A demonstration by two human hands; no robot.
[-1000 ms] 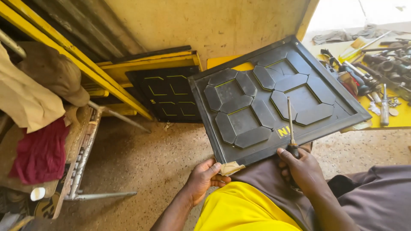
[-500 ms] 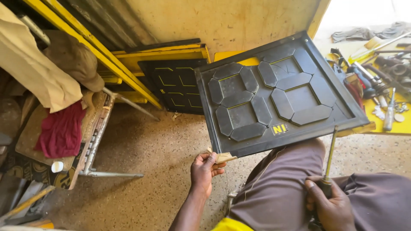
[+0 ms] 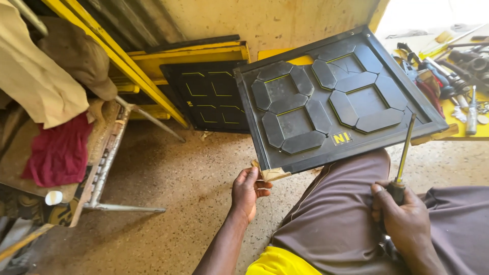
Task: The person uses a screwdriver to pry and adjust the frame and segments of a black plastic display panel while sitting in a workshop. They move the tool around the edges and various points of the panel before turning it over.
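floor (image 3: 168,193): bare speckled concrete, carries everything in view.
wall (image 3: 275,20): yellowish, behind the work; yellow bars (image 3: 127,66) lean against it.
panel (image 3: 336,97): black rectangular tray with raised rim, two figure-eight sets of dark segment pieces in it. Rests tilted on the person's lap, far edge up toward the wall. Long axis runs left-right, slightly skewed; face points up toward the camera.
second panel (image 3: 209,94): flat black, segment outlines only, stands against the wall just behind and left of the first.
cloths (image 3: 56,147): red and tan rags on a rack at left.
tools (image 3: 448,71): loose pile on a yellow sheet at right, well apart from the hands.
left hand (image 3: 248,189): clamped on the panel's near-left corner, pinching a scrap of brown tape (image 3: 272,174) there.
right hand (image 3: 402,219): fist closed around the screwdriver (image 3: 402,158) handle, resting on the thigh; shaft points up, tip just at the panel's near edge, long axis near vertical.
progress: my read, all segments look seated in the tray; screwdriver is off the panel, so any fastening or prying isn't in hand right now. What's left can't be told.
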